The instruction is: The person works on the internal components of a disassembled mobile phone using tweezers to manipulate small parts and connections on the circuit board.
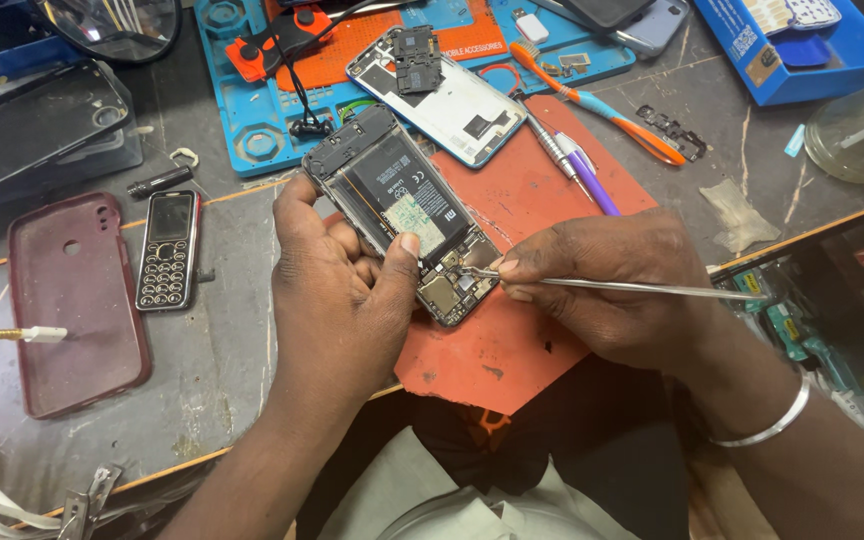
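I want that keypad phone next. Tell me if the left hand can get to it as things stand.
Probably not yet: the left hand is gripping the opened smartphone. The small keypad phone lies just beside it on the bench, uncovered, so the path itself looks free.

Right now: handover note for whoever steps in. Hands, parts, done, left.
Left hand: holds the opened phone by its edges, thumb on the battery area, above the red mat.
Right hand: pinches metal tweezers, tip at the board near the phone's lower end.
Done: back cover is off, battery and board exposed.
Left: the tweezers' tip is at the board; whether it grips anything is too small to tell.
Nearby: a second open phone on the blue mat, a keypad phone and a maroon case to the left.
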